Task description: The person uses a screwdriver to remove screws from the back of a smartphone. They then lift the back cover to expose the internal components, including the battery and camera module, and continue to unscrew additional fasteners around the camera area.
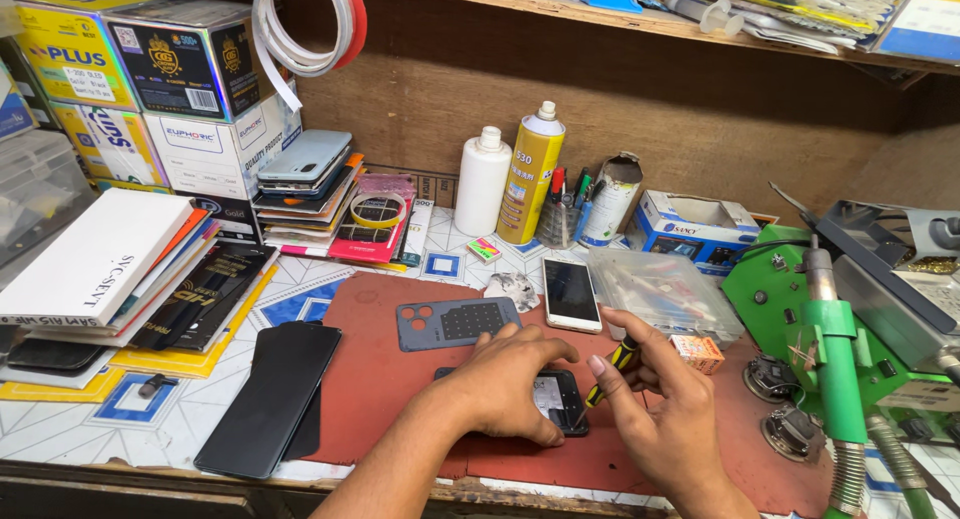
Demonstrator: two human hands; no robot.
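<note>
My left hand (515, 381) presses down on an opened dark phone (560, 399) lying on the red work mat (380, 379). My right hand (655, 409) grips a small screwdriver (610, 371) with a yellow and black handle, its tip touching the phone's lower right corner. A grey phone back cover (450, 322) with camera holes lies just beyond the left hand. A white phone with a dark screen (571, 294) lies further back.
A black screen panel (270, 394) lies at the mat's left. Stacked boxes and books (110, 269) fill the left side. A white bottle (482, 182), yellow spray can (530, 174) and clear plastic box (665, 294) stand behind. A green machine (830, 349) stands at the right.
</note>
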